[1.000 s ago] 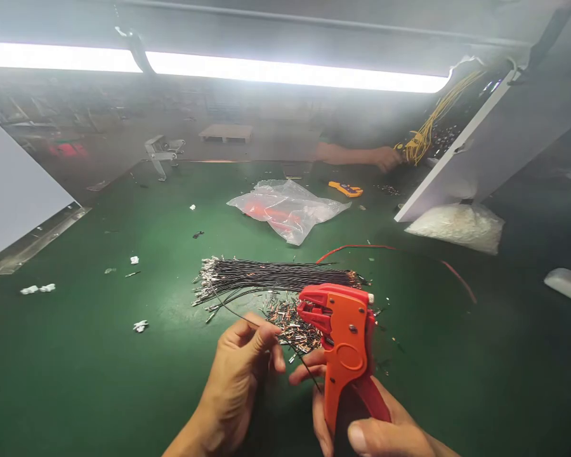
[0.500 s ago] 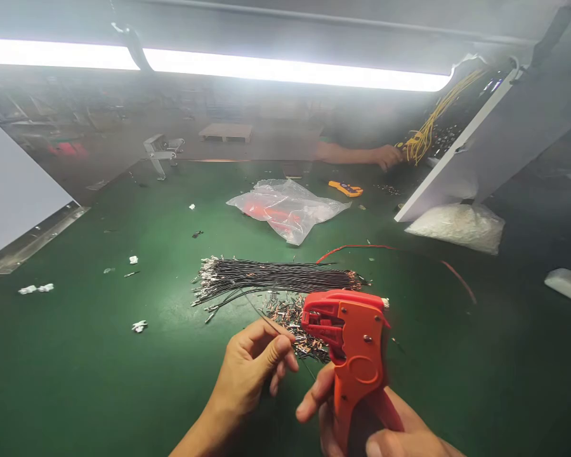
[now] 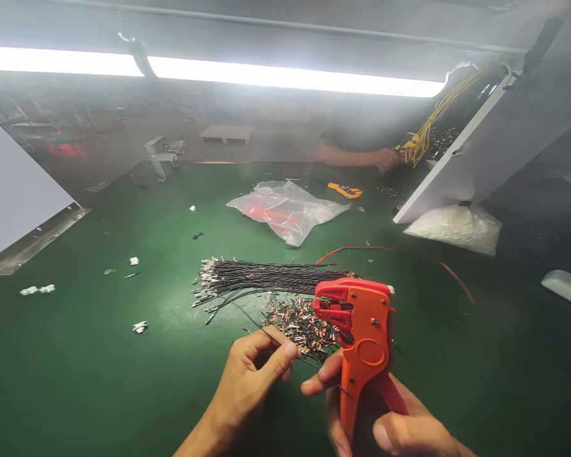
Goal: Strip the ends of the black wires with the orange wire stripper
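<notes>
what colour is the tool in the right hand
The tool in the right hand is orange and red, clearest in the head view.

Strip light (image 3: 290, 76) glows overhead. Far centre, I note a clear plastic bag (image 3: 314, 216), reddish inside; yellow tool (image 3: 345, 190) beyond it, rightward. Far left: metal bracket (image 3: 158, 155). Left: white scraps (image 3: 134, 261). Right: whitish filled bag (image 3: 452, 230) beside slanting white panel (image 3: 485, 146).

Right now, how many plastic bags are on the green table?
2. A clear bag with red contents lies beyond the black wire bundle; a white-filled bag sits beside the right-hand white panel. Others may hide behind that panel.
</notes>
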A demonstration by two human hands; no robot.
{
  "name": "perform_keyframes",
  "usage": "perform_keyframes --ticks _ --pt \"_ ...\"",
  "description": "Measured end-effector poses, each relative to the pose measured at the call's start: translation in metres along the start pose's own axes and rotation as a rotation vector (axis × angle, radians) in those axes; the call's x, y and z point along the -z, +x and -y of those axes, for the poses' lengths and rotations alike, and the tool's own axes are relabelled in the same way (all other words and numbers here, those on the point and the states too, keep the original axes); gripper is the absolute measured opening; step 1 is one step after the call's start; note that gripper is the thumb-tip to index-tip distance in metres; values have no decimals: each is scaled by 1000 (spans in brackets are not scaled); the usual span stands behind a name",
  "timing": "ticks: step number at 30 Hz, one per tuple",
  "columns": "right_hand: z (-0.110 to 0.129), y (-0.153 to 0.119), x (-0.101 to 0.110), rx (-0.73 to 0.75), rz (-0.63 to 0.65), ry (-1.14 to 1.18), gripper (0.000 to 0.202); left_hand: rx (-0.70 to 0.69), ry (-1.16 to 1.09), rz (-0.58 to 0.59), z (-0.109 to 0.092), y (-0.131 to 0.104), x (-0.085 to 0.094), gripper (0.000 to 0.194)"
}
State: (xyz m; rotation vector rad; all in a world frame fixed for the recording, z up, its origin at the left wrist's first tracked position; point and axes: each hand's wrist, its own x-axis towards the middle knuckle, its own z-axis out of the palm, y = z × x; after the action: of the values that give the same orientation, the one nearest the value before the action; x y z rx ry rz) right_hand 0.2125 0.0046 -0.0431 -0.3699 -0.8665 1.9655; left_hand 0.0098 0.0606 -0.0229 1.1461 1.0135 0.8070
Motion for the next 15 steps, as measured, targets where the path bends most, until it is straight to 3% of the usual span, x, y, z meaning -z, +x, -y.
perform_keyframes --ticks 5,15 --pt "5 0 -3 -50 -2 -10 50 -52 100 107 0 -5 -6 44" --pt "4 -1 0 -4 -154 -37 51 -320 243 -118 5 -13 -7 32"
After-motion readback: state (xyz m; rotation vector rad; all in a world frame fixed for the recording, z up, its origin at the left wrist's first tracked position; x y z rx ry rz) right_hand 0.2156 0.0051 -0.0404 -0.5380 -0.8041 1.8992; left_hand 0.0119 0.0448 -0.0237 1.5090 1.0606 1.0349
